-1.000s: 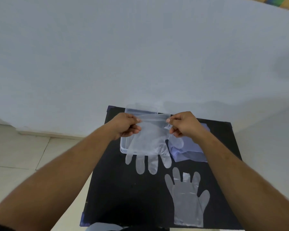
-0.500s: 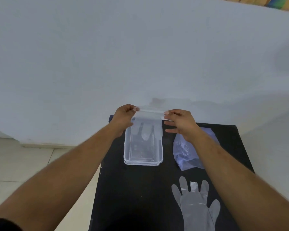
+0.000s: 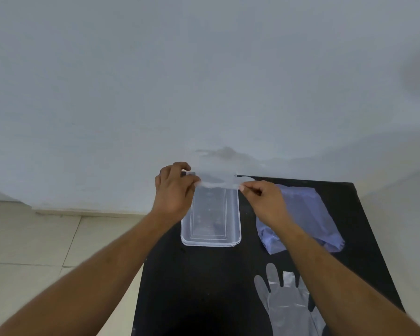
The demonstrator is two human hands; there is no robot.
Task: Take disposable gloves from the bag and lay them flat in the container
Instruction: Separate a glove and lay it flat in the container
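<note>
A clear disposable glove (image 3: 216, 174) is stretched between both hands over the far end of the clear rectangular container (image 3: 235, 235). My left hand (image 3: 174, 192) pinches its left edge, my right hand (image 3: 264, 198) pinches its right edge. The glove flips up and away toward the wall, blurred. A second clear glove (image 3: 286, 304) lies flat on the black table near the front right, partly under my right forearm. The bluish plastic bag (image 3: 308, 214) lies right of the container.
The black table (image 3: 199, 282) stands against a white wall (image 3: 204, 81). Its left edge drops to a tiled floor (image 3: 34, 243). The container sits near the table's far left corner.
The glove hung with fingers toward me a second ago; both hands carried it forward over the container, and it now swings up toward the wall at the container's far end.
</note>
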